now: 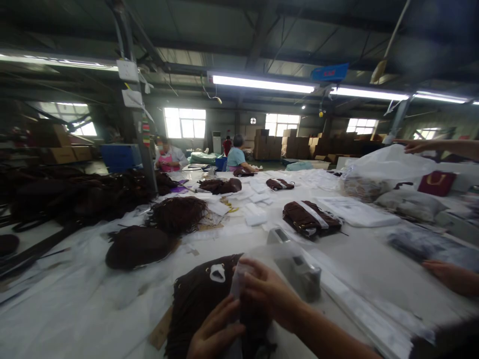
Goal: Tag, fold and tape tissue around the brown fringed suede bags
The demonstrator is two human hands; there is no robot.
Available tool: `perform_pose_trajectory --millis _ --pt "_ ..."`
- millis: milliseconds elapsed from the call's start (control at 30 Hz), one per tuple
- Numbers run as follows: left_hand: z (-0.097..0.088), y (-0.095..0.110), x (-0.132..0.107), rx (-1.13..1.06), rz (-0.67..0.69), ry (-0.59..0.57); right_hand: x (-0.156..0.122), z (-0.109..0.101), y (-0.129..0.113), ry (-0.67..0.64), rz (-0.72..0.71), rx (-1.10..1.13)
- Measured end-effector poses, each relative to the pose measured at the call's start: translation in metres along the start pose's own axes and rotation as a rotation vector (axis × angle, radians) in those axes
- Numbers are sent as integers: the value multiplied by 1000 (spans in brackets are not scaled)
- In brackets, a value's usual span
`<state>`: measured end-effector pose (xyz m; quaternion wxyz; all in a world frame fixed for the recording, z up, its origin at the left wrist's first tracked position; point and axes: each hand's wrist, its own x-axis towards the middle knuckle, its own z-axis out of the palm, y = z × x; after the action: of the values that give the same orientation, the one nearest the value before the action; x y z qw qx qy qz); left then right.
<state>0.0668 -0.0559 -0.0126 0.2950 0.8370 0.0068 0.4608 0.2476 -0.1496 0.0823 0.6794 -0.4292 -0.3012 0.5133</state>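
Note:
A dark brown fringed bag (202, 284) lies on the white table right in front of me, with metal eyelets and a small white piece showing at its top. A translucent white strip (236, 289) runs across the bag. My right hand (271, 294) pinches the upper end of this strip between thumb and fingers. Lower down, my left hand (217, 326) has its fingers closed on the strip, against the bag. A grey tape dispenser (299, 271) stands just beyond my right hand, partly seen through thin clear plastic. The bag's lower right part is hidden by my hands.
Brown bags wrapped with white bands (312, 219) lie farther up the table. Unwrapped brown bags (140, 247) and a dark heap (75, 199) are at left. At right, a co-worker's hand (451, 276) rests near plastic packs; another hand (422, 145) touches a plastic sack (389, 164).

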Motion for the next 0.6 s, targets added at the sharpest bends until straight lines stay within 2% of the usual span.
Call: perform_pose_trajectory --millis 100,233,300,333,467,500,533,600 --pt "-3 6 1 3 -133 127 12 6 -9 45 -90 -95" --pt "-9 15 -2 21 -449 297 34 17 -18 164 -211 -269" --pt "-11 21 -2 52 -492 337 48 21 -21 184 -247 -292" --pt "-11 23 -2 74 -438 327 56 23 -23 178 -259 -300" --pt "-13 24 4 220 -2 58 90 26 -27 61 -230 -369" --pt "-15 22 6 292 63 40 97 26 -27 28 -210 -397" --pt "-18 19 9 386 86 60 105 26 -27 -3 -187 -429" --pt "-25 14 16 621 70 188 116 26 -25 -56 -147 -505"
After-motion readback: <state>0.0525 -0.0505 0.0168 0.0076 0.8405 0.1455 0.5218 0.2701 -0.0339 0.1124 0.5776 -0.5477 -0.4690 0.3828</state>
